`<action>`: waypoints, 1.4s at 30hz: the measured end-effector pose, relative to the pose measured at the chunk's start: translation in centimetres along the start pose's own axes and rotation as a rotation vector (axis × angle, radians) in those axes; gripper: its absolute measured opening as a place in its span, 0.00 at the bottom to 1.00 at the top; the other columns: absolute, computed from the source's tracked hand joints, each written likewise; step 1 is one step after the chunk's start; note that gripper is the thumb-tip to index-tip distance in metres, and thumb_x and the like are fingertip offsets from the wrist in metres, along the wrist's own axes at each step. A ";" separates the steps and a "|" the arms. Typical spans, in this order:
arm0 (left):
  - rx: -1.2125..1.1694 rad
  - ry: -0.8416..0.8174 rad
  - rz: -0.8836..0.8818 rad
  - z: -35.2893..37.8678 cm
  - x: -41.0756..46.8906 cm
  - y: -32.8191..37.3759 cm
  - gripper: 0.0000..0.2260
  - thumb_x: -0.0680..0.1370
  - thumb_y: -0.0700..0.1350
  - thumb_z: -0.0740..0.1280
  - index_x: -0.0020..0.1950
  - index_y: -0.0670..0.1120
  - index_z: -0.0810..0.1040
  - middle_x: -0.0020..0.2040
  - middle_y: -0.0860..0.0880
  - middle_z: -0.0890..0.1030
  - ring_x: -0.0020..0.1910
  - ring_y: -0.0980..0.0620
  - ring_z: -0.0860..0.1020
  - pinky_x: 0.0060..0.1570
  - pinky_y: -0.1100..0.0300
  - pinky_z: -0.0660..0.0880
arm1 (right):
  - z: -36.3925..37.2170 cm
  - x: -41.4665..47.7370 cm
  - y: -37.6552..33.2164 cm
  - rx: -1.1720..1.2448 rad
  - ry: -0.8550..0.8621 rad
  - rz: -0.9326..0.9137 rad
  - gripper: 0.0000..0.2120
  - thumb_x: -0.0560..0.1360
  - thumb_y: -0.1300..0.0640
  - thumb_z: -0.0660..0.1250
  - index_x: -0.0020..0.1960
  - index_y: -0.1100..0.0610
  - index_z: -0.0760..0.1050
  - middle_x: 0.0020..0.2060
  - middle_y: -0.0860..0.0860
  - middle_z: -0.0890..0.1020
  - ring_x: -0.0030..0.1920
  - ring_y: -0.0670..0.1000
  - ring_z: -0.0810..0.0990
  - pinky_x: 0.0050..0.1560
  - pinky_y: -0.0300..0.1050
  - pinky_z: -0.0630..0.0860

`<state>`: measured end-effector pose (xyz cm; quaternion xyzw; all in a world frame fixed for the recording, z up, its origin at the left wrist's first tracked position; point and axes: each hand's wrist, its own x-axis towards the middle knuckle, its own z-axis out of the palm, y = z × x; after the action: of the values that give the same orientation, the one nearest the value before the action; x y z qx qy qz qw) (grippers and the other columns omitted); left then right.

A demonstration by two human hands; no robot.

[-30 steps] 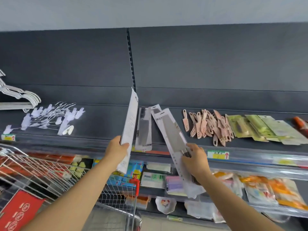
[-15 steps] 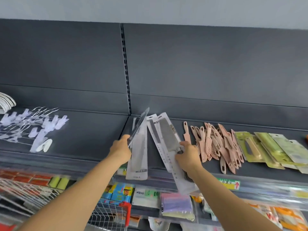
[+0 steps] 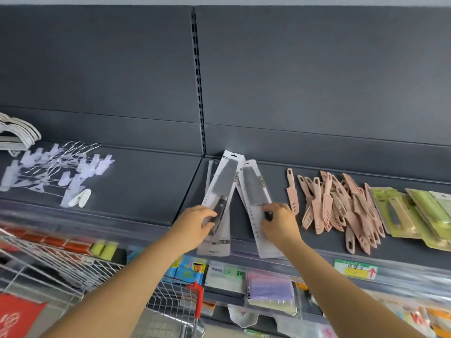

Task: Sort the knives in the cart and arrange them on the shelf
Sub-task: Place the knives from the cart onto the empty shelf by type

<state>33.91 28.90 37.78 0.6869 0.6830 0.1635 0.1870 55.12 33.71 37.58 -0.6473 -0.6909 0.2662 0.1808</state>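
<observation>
Currently left grip (image 3: 195, 223) pinches a white-carded steel cleaver (image 3: 223, 184); right grip (image 3: 278, 223), just beside, pinches a second carded cleaver (image 3: 253, 187).

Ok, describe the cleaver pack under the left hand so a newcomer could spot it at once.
Follow the slotted metal upright down to the dark grey shelf, where cleavers in white card packs lie fanned, tops together. The left cleaver pack sits nearest the upright, the left hand on its dark handle. The right cleaver pack, under the right hand, lies nearer the pink plastic knives.
</observation>
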 end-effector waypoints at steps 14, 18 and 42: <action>0.224 0.058 -0.160 -0.5 -19.5 -6.7 0.16 0.79 0.47 0.63 0.67 0.51 0.72 0.64 0.52 0.72 0.65 0.53 0.68 0.66 0.60 0.63 | 3.2 -13.3 -2.8 -0.016 0.059 -0.333 0.19 0.72 0.71 0.60 0.61 0.62 0.76 0.60 0.59 0.74 0.61 0.61 0.69 0.61 0.49 0.67; 0.247 0.045 -0.268 -1.7 -25.4 -9.3 0.17 0.78 0.48 0.64 0.67 0.51 0.72 0.61 0.51 0.73 0.60 0.54 0.71 0.62 0.61 0.66 | 5.7 -16.6 -4.8 -0.027 -0.067 -0.342 0.20 0.74 0.68 0.61 0.64 0.59 0.73 0.62 0.57 0.73 0.64 0.60 0.66 0.62 0.46 0.65; 0.137 -0.046 -0.522 -7.6 -36.4 -37.5 0.23 0.75 0.45 0.69 0.69 0.50 0.70 0.64 0.47 0.74 0.63 0.48 0.72 0.63 0.56 0.69 | 32.9 -20.9 -23.3 -0.108 -0.487 -0.218 0.20 0.76 0.61 0.63 0.68 0.56 0.69 0.59 0.55 0.78 0.53 0.54 0.79 0.52 0.45 0.77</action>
<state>-3.13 -7.36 27.51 0.5023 0.8419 0.0475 0.1915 19.02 8.10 27.51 -0.4948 -0.7929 0.3556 0.0020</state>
